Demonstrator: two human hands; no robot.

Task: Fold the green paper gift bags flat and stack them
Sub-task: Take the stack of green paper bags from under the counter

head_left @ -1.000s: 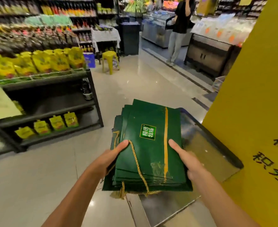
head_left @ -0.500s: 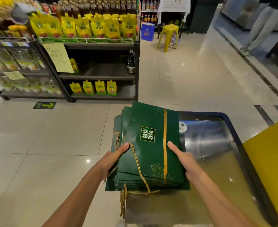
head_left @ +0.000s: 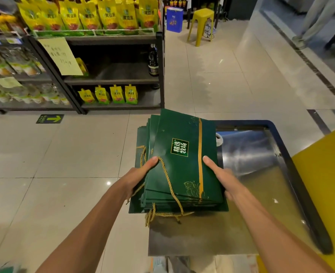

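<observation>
Our left hand (head_left: 137,178) grips the left edge of the stack of green paper gift bags (head_left: 182,170), thumb laid on the top bag and fingers tucked out of sight beneath. Our right hand (head_left: 221,176) grips the right edge the same way, thumb on top near the gold stripe (head_left: 200,154).

The bags lie folded flat, one upon another, edges slightly fanned toward 9 o'clock. The stack's long axis runs from 6 o'clock to 12 o'clock, away from us, and the stripe follows that line. The open handle end points at us: the gold rope handles (head_left: 168,182) loop across the top bag and dangle off the near edge at 6 o'clock.

The stack sits over the left end of the metal counter (head_left: 251,154), its left part overhanging the tiled floor (head_left: 64,154); we cannot tell whether it rests there or is lifted.

At 3 o'clock stands a yellow panel (head_left: 324,164). At 10 o'clock a dark shelf (head_left: 113,81) carries yellow pouches (head_left: 107,16), with a green arrow sticker (head_left: 50,118) on the floor before it. At 12 o'clock, well apart, stands a yellow stool (head_left: 201,24).
</observation>
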